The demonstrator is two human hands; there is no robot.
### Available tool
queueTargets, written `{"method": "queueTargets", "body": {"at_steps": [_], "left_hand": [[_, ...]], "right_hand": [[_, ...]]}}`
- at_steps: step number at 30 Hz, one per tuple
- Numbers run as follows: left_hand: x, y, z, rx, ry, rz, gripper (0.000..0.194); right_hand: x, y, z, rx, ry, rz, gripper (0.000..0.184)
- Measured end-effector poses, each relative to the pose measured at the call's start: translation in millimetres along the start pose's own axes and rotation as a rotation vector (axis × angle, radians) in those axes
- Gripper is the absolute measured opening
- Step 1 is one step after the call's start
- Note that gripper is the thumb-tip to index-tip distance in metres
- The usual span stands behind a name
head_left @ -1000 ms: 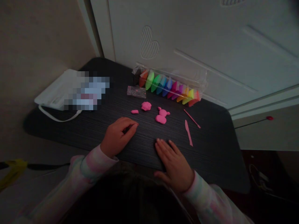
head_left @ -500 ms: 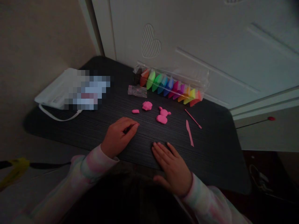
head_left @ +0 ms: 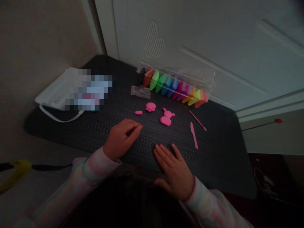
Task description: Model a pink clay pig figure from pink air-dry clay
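Observation:
My left hand [head_left: 122, 138] rests on the dark table with thumb and fingertips pinched together; anything between them is hidden. Flat on the table near its front edge, my right hand [head_left: 174, 169] has its fingers stretched out. Beyond the hands lie three pieces of pink modelling clay: a small roll [head_left: 138, 112], a rough lump [head_left: 150, 107], and a figure [head_left: 166, 117] with a round head, two small ears and an oval body. A pink plastic knife [head_left: 194, 135] and a thin pink modelling tool [head_left: 198, 120] lie to the right, apart from my hands.
A clear package [head_left: 175, 87] of clay in several colours stands along the back of the table [head_left: 220, 152], against a white panel with a heart relief [head_left: 155, 39]. A small clear bag [head_left: 140, 92] lies before it. A white pouch [head_left: 57, 91] with a strap sits left, beside a blurred-out item.
The view has shifted very slightly, so the things on the table appear a little farther right. Both hands keep practically the same pose.

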State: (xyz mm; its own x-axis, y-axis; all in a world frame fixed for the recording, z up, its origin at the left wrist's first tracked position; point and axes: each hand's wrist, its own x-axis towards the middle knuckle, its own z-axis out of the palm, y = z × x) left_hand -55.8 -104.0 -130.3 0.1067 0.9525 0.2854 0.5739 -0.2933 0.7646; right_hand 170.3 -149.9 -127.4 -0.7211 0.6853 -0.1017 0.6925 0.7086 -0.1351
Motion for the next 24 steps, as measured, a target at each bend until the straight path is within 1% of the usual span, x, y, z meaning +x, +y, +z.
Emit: {"method": "queueTargets", "body": {"at_steps": [1,4,5,7,8,11,12,15,16,19,20,23,24], "left_hand": [[-0.1,-0.1,0.0,0.0,0.001,0.002,0.018],[-0.1,-0.2,0.2,0.002,-0.002,0.007,0.019],[0.0,-0.2,0.2,0.002,-0.006,0.008,0.019],[0.2,-0.2,0.2,-0.002,-0.009,0.005,0.019],[0.4,-0.2,0.2,-0.004,-0.007,0.002,0.019],[0.9,-0.1,-0.1,-0.002,-0.012,-0.009,0.018],[1.1,0.0,-0.2,0.0,-0.015,-0.01,0.018],[1.5,0.1,-0.2,0.001,-0.01,-0.004,0.018],[1.5,0.0,-0.1,0.001,-0.007,-0.001,0.018],[0.9,-0.4,0.3,-0.002,-0.005,-0.003,0.018],[0.5,-0.7,0.4,-0.004,-0.008,-0.005,0.018],[-0.5,-1.5,0.8,-0.012,-0.008,-0.008,0.018],[-0.7,-1.7,0.9,-0.012,-0.01,-0.009,0.018]], "right_hand": [[0.1,0.2,0.1,-0.006,0.01,0.015,0.066],[0.6,-0.4,0.5,-0.033,0.051,0.144,0.067],[0.8,-1.2,0.7,-0.022,0.035,0.11,0.069],[1.1,-2.7,1.2,-0.001,0.002,-0.01,0.071],[1.4,-3.1,1.4,0.0,0.005,-0.041,0.07],[2.4,-2.3,0.9,-0.035,0.053,0.105,0.069],[2.6,-2.0,0.5,-0.034,0.054,0.126,0.07],[3.3,-2.0,-0.8,0.014,0.012,-0.006,0.073],[3.5,-2.0,-1.0,0.018,0.015,-0.013,0.072],[3.9,-2.2,-1.0,-0.01,0.054,0.124,0.07],[4.0,-2.6,-0.9,-0.012,0.048,0.123,0.069],[4.3,-3.5,-0.5,0.016,0.001,-0.018,0.07],[4.5,-3.3,-0.5,0.02,0.006,-0.012,0.069]]}}
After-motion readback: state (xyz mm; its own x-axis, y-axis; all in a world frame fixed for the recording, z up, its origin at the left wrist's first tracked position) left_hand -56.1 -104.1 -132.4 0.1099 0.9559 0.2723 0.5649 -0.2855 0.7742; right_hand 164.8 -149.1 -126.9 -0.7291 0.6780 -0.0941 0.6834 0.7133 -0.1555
